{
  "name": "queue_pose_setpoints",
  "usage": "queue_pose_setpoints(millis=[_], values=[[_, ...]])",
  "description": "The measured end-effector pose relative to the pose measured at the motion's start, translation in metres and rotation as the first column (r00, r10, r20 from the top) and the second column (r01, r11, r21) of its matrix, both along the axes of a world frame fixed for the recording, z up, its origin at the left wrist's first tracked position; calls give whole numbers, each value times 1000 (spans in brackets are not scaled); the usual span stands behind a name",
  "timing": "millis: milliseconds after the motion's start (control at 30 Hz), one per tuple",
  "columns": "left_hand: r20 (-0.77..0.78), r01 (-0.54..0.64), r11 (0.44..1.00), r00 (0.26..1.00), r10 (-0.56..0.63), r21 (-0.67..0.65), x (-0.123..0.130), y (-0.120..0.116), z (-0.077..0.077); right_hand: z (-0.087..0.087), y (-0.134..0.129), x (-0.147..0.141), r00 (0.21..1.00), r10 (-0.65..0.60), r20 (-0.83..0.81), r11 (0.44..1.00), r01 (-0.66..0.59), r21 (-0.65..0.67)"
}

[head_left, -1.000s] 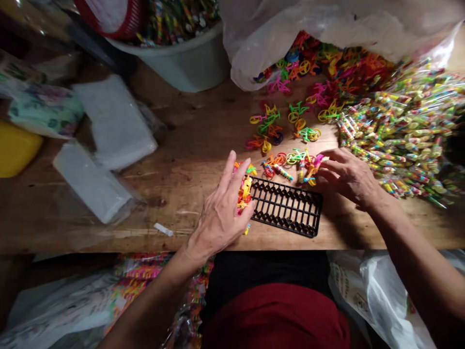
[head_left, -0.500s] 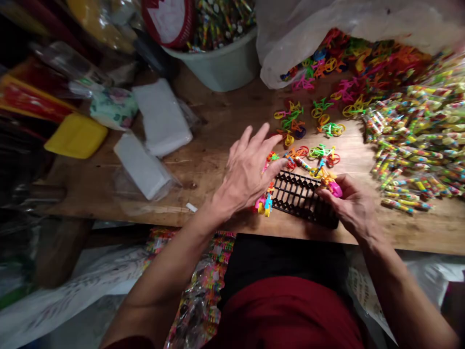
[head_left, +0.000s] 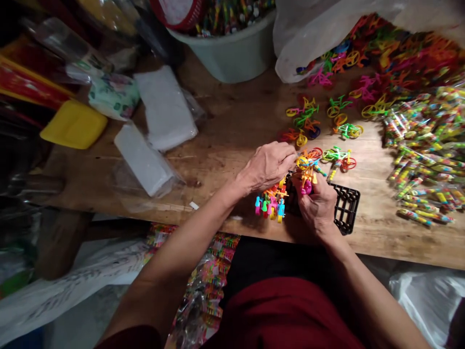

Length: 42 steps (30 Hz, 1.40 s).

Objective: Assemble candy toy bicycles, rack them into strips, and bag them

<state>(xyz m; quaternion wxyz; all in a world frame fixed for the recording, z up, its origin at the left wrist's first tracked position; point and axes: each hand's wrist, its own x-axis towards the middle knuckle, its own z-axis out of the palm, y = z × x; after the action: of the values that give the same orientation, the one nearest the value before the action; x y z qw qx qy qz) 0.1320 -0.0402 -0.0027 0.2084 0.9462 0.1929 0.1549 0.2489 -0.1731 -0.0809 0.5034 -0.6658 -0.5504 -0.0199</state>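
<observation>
My right hand (head_left: 317, 206) pinches a small plastic toy bicycle (head_left: 307, 170), orange and yellow with a magenta part, over a black slotted rack (head_left: 348, 206). My left hand (head_left: 267, 167) is bent, fingers closed together against the bicycle's upper left side; its fingertips are partly hidden. Several colourful toy bicycles (head_left: 271, 206) stand side by side at the rack's left end, under my left hand. Just beyond my hands lie a green and red toy bicycle (head_left: 337, 155) and a small candy tube (head_left: 333, 170). My right hand covers the rack's middle.
A heap of wrapped candy tubes (head_left: 428, 155) covers the right of the wooden table (head_left: 225, 121). Loose toy bicycles (head_left: 305, 114) lie behind the rack, spilling from a plastic bag (head_left: 308, 29). A pale tub (head_left: 232, 53) stands at the back; white packets (head_left: 165, 109) and a yellow container (head_left: 74, 125) lie left.
My right hand has moved left with the toy bicycle, from the rack's right end to its middle. My left hand has gone from spread fingers to closed against the bicycle. The view has shifted slightly.
</observation>
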Motion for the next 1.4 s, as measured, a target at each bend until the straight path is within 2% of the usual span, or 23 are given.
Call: queue_pose_setpoints(millis=[167, 467, 533, 633, 733, 800, 867, 1100, 1400], values=[[39, -32, 992, 999, 37, -118, -2, -1, 1, -2, 11, -4, 998, -23, -67, 999, 21, -30], [85, 6, 989, 996, 6, -147, -2, 2, 1, -4, 8, -1, 992, 55, 113, 998, -54, -15], [99, -44, 991, 993, 57, -127, -3, 1, 2, -3, 8, -2, 988, 56, 145, 998, -57, -2], [145, -194, 974, 967, 210, -116, -5, 0, 3, -1, 8, -3, 983, 51, 178, 999, -50, -10], [77, -281, 934, 950, 304, -222, -6, 2, 4, 2, 9, -3, 981, 69, 181, 997, -62, -45], [2, -273, 905, 957, 289, -326, -5, 4, 4, 3, 9, -4, 980, 76, 185, 996, -68, -53], [-11, -262, 882, 960, 280, -392, -3, 5, 3, 3, 9, -4, 977, 71, 200, 997, -64, -41], [137, -244, 813, 921, 365, -529, 5, 5, -7, 3, 11, -6, 967, 60, 248, 997, -49, -52], [209, -150, 744, 907, 366, -651, 11, 6, -14, 1, 12, -6, 953, 57, 297, 996, -34, -84]])
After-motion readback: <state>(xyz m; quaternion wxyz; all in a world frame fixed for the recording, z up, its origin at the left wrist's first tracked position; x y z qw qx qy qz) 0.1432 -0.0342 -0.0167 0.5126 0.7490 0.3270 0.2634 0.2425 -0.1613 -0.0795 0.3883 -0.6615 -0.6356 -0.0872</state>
